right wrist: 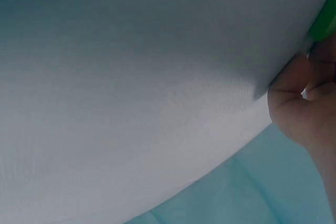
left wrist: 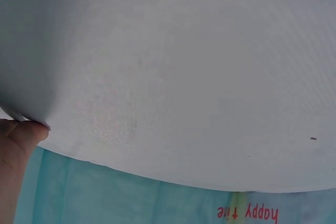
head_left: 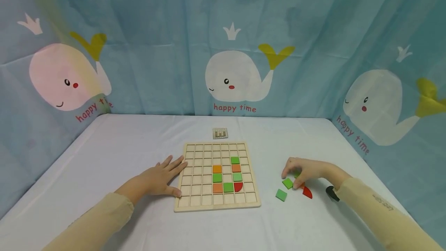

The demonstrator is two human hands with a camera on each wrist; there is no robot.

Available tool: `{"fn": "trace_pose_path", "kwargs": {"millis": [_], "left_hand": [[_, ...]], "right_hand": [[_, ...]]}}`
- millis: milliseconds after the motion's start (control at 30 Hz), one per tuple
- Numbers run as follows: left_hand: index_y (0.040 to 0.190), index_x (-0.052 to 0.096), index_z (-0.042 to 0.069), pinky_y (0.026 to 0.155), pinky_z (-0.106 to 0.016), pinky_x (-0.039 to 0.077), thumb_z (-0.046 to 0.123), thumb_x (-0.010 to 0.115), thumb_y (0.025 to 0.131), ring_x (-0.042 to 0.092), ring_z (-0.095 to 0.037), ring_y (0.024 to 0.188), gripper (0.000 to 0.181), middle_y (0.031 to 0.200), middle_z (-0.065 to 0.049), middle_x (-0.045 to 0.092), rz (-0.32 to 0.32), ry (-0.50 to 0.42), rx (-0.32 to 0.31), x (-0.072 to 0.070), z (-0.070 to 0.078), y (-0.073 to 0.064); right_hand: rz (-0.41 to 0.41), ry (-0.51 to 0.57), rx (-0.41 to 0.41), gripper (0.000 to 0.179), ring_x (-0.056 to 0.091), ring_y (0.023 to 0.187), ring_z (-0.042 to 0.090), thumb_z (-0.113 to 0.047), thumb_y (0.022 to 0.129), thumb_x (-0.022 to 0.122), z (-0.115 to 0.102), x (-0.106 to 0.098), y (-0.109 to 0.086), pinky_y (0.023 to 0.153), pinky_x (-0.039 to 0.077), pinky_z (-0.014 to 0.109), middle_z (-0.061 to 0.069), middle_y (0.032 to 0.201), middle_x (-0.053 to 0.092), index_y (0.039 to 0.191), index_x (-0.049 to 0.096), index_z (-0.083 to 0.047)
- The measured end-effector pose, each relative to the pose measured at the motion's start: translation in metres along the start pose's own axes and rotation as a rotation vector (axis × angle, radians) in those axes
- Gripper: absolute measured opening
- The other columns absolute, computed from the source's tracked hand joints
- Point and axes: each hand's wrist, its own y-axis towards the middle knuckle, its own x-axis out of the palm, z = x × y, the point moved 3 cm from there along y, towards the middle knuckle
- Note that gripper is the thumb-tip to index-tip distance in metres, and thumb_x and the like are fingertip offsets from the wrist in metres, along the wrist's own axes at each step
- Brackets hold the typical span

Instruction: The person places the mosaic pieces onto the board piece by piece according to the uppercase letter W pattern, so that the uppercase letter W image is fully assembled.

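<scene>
A square wooden grid board [head_left: 196, 200] lies mid-table with several coloured tiles in its cells, among them an orange tile [head_left: 217, 169] and a red quarter-circle piece [head_left: 238, 186]. My left hand [head_left: 158, 179] rests at the board's left edge, fingers spread. To the right of the board, my right hand [head_left: 306, 170] reaches down over loose pieces, its fingers bent and the fingertips apart. Near those fingertips are a green tile [head_left: 287, 183] and a red quarter-circle [head_left: 307, 192]. Another green tile and an orange piece are partly covered by the hand.
A paler green tile [head_left: 281, 195] lies closest to me in the loose group. Behind the board sits a small patterned grid card [head_left: 220, 133]. A black object [head_left: 332, 193] lies by the right sleeve. Blue whale-print curtains [head_left: 153, 76] border the white table.
</scene>
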Motion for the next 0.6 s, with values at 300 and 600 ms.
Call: {"fn": "trace_pose_path", "kwargs": {"millis": [300,600], "left_hand": [[0.153,0.027,0.006,0.104,-0.069,0.023,0.069,0.060,0.079,0.012,-0.050,0.142,0.103,0.160,-0.017,0.014,-0.004,-0.005,0.004,-0.0029,0.0037,-0.0020],[0.153,0.026,0.006,0.104,-0.069,0.022,0.069,0.060,0.079,0.011,-0.050,0.142,0.104,0.160,-0.017,0.013,-0.007,-0.009,0.005,-0.0029,0.0029,-0.0017]], "right_hand": [[0.038,-0.034,0.004,0.023,0.043,0.106,0.024,-0.014,0.080,0.079,0.0037,0.0025,0.0030,0.093,0.038,0.045,0.000,0.106,0.052,0.101,0.073,-0.018],[0.041,-0.059,0.021,0.024,0.041,0.106,0.024,-0.012,0.079,0.079,-0.0018,0.0038,0.0017,0.093,0.037,0.044,-0.001,0.105,0.049,0.099,0.069,-0.020]]}}
